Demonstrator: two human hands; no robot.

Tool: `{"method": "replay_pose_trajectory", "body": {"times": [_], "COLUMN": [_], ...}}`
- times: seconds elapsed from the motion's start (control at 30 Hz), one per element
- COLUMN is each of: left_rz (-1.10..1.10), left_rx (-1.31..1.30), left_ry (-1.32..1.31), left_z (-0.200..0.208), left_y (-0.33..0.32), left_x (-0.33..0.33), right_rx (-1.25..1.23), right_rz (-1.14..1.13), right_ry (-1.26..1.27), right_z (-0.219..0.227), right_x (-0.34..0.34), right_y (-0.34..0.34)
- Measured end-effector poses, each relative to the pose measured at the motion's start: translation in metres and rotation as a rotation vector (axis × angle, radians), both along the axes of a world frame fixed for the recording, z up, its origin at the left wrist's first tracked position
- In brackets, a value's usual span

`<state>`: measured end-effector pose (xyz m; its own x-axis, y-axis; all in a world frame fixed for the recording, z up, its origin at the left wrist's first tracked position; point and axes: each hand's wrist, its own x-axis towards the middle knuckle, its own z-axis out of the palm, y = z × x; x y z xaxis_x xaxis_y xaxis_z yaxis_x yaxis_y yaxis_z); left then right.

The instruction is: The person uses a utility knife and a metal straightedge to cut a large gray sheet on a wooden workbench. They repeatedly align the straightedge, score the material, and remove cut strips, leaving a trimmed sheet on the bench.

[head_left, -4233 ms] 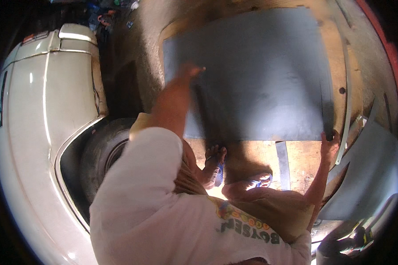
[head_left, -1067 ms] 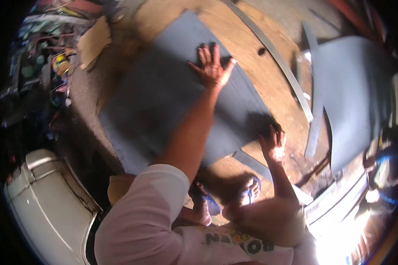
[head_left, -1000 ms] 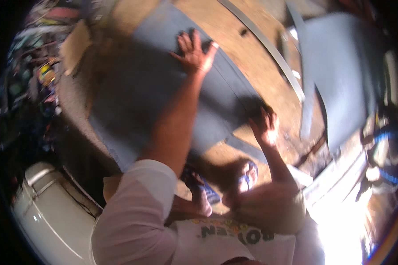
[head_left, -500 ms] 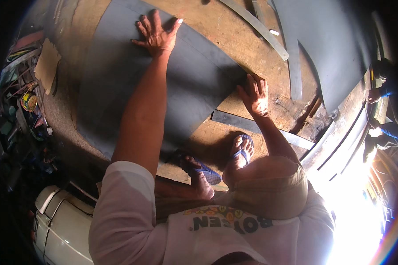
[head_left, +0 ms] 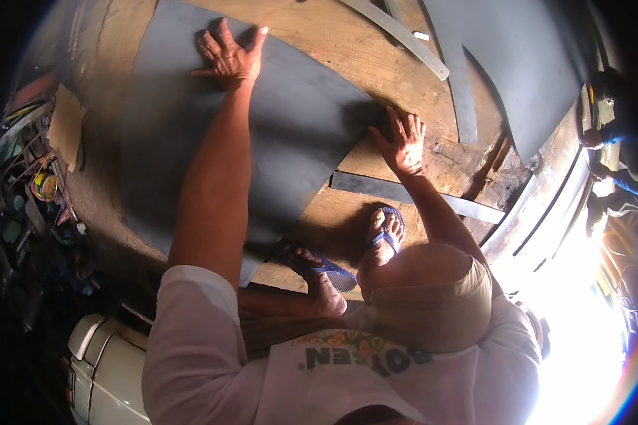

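A large dark grey flat sheet (head_left: 298, 127), apparently metal, lies on a brown wooden board (head_left: 326, 39). My left hand (head_left: 228, 58) rests on it near its far edge, fingers spread and palm down. By the sheet's right corner is my right hand (head_left: 404, 145), its fingers apart and pointing away from me; the thumb comes close to the sheet's edge. Whether that thumb touches the sheet, I cannot tell. Neither hand has anything in its grip. A flat metal strip (head_left: 383, 190) lies just nearer than my right hand.
Beyond my right hand lie a long metal ruler (head_left: 404, 39), a small white piece (head_left: 421, 35) and another grey sheet (head_left: 517, 64). My sandalled feet (head_left: 384, 237) stand at the near side. Clutter (head_left: 35, 191) fills the left; another person's hand (head_left: 592, 138) shows far right.
The whole view has shifted a little, so sheet and ruler appear further left. My right hand's fingers look slightly more spread. My left hand stays at the same place on the sheet.
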<state>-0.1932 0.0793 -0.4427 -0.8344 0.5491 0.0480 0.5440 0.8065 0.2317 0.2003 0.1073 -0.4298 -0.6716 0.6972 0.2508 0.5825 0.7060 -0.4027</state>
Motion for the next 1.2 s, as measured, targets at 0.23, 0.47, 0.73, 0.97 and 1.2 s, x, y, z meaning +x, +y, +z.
{"method": "replay_pose_trajectory", "body": {"times": [0.23,0.47,0.73,0.97,1.2], "left_rz": [0.000,0.033,0.063,0.102,0.088], "left_rx": [-0.044,-0.064,-0.101,-0.167,-0.173], "left_ry": [0.020,-0.014,-0.079,-0.094,-0.086], "left_z": [-0.004,0.007,0.016,0.018,0.018], "left_y": [0.004,0.003,0.016,0.007,0.010], "left_x": [0.000,0.005,0.010,0.005,0.006], "right_rx": [-0.011,-0.039,-0.014,0.019,0.025], "right_rz": [-0.007,0.001,-0.034,-0.008,-0.011], "right_ry": [-0.001,-0.037,-0.069,-0.079,-0.078], "right_z": [-0.004,0.006,-0.010,-0.014,-0.014], "right_x": [0.002,0.005,0.009,0.005,0.007], "right_y": [0.004,0.006,0.003,0.003,0.005]}}
